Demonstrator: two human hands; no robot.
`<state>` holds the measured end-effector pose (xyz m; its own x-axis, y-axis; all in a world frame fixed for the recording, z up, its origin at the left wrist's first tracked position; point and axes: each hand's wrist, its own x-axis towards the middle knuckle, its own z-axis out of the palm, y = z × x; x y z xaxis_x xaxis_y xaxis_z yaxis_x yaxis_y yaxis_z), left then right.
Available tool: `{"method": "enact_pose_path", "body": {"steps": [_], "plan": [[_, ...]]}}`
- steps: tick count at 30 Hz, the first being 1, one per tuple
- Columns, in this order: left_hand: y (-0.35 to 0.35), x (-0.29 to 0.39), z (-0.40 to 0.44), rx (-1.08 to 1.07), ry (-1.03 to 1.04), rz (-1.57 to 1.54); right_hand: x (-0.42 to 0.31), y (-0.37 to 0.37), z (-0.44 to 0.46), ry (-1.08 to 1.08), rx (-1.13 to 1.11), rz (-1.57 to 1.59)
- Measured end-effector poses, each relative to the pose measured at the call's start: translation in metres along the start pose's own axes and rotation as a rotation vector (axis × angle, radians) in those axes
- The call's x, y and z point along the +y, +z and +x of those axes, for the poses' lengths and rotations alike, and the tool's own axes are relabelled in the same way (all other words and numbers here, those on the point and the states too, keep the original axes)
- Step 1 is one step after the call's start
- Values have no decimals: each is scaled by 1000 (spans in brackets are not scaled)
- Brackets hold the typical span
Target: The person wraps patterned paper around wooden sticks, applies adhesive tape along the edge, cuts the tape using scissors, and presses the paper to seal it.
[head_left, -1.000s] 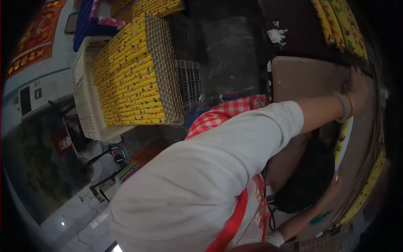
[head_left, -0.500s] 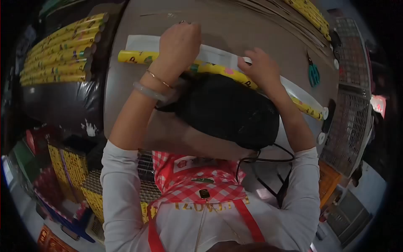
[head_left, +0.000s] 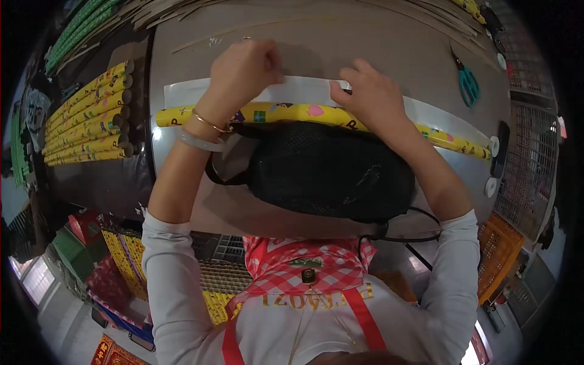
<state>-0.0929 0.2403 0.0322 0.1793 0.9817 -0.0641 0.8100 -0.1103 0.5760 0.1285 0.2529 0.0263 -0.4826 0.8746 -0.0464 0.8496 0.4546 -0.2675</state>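
Note:
My left hand (head_left: 243,70) is curled over the back edge of a white sheet (head_left: 292,88); whatever its fingers may hold is hidden. To its right, my right hand (head_left: 374,100) is bent with thumb and forefinger close around a small white bit that I cannot make out. A long yellow patterned tube (head_left: 274,113) lies across the front part of the sheet, passing below both hands. In front of the tube sits a black mesh-covered object (head_left: 328,173) with a strap and a cable.
Teal-handled scissors (head_left: 468,85) lie at the right on the brown tabletop (head_left: 377,39). Stacked yellow tubes (head_left: 91,121) are at the left, green tubes (head_left: 79,27) behind them. Thin strips (head_left: 420,21) run along the back. White rolls (head_left: 494,146) and grey crates (head_left: 526,158) stand right.
The view has swung round from the side to face the tabletop. Since half a second ago, my left hand's fingers have bent down toward the sheet; the right hand has barely moved.

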Motion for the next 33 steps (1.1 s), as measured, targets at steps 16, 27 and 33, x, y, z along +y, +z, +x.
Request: {"method": "enact_pose_path", "body": {"steps": [16,27,33], "plan": [[7,23,3,58,-18,-126,-1,-1,-3,-42,66,-14],[29,36,26,-193,-42,-289,5,-9,-9,-88,16,76],[25,40,32,-257,-15,-218,22,-38,-18,-75,-74,148]]}}
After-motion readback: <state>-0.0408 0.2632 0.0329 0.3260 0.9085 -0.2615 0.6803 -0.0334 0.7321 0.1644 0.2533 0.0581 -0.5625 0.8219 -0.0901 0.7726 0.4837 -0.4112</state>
